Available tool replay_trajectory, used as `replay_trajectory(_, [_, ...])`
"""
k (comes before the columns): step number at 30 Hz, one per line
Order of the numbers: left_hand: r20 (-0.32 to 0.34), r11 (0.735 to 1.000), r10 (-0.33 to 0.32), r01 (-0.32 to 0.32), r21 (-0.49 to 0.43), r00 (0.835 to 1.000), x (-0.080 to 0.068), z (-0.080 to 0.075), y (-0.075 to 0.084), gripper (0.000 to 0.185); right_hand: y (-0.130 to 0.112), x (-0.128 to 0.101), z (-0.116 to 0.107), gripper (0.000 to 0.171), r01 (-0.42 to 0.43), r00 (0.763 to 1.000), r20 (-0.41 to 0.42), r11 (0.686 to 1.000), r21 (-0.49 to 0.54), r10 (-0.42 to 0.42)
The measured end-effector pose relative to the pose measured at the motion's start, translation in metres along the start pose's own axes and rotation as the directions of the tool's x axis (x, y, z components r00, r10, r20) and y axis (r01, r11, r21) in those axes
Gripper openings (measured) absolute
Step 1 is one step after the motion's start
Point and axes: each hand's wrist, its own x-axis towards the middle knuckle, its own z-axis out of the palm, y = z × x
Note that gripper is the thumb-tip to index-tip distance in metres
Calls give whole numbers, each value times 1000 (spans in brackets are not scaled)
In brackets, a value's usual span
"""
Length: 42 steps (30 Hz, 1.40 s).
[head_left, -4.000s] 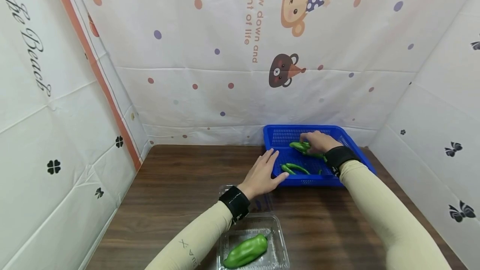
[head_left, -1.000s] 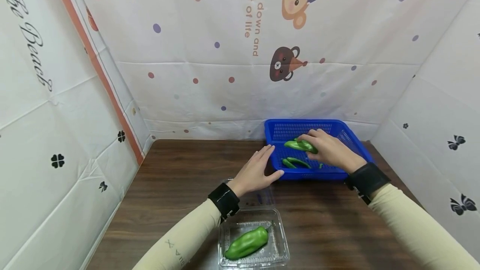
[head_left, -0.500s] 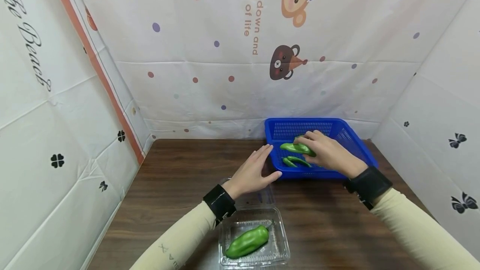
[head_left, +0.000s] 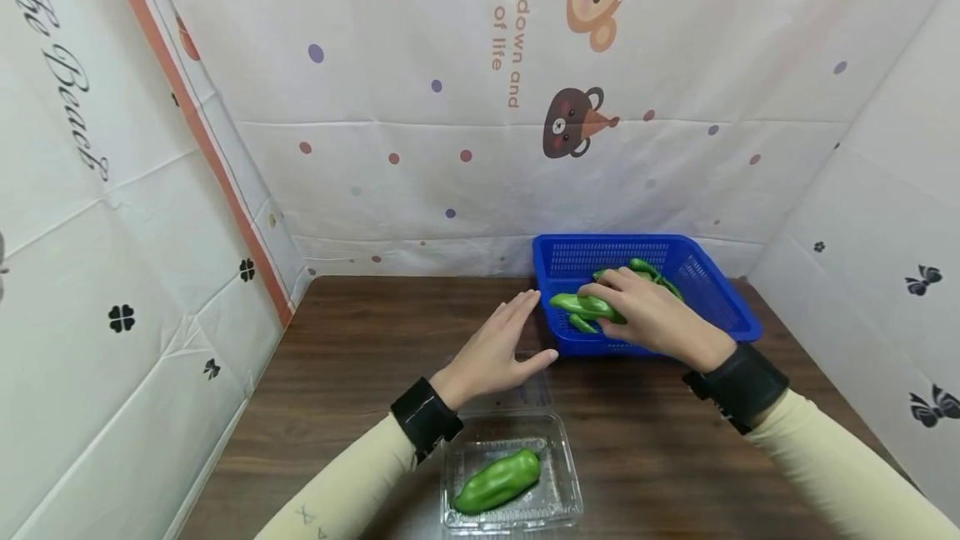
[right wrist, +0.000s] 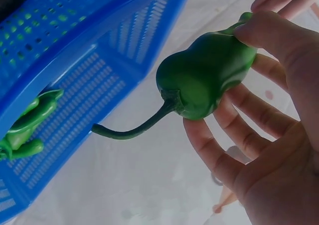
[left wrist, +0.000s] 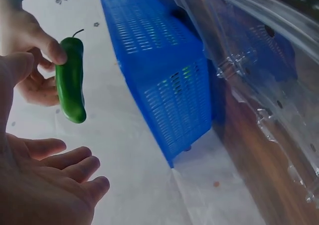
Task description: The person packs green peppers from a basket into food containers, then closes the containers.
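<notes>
My right hand [head_left: 656, 315] pinches a green pepper [right wrist: 204, 70] between thumb and fingers, over the blue basket [head_left: 555, 273]. The pepper's long curved stem shows in the right wrist view. In the head view, my left hand [head_left: 487, 361] hovers beside the basket's near left corner, fingers straight and thumb spread, holding nothing. Below it lies a clear plastic clamshell box [head_left: 558, 494] with its lid [head_left: 532, 397] folded back, partly behind the left hand. One large green pepper [head_left: 498, 482] lies inside the box.
Several slim green peppers [head_left: 656, 275] lie in the basket, partly hidden by the right hand. Box and basket stand on a dark wood table [head_left: 360, 340]. Printed white sheets [head_left: 390, 190] form walls at the back and both sides.
The right hand has lifted a pepper from among those in the basket and moved it left and nearer. My left hand has drifted slightly left and down from the basket's edge.
</notes>
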Motion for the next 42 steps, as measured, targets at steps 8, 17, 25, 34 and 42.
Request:
replay_trajectory(8, [15,1000,8,-8,4,1000,-15,-14,7,87,-16,4,-2,53,14,1000,-5,1000,16,-14])
replay_trajectory(17, [34,999,17,-18,33,999,-35,-25,7,89,-33,7,-5,54,74,997,-38,997,36,-73])
replay_trajectory(25, [63,997,67,-70,34,996,-50,-34,7,91,-45,5,-4,56,87,996,-31,994,64,-85])
replay_trajectory(34, [118,997,64,-69,31,991,-65,-41,7,95,-57,5,1,55,106,994,-35,991,86,-103])
replay_trajectory(42, [117,996,84,-86,11,990,-78,-47,6,99,-69,5,4,57,109,994,-41,990,92,-105])
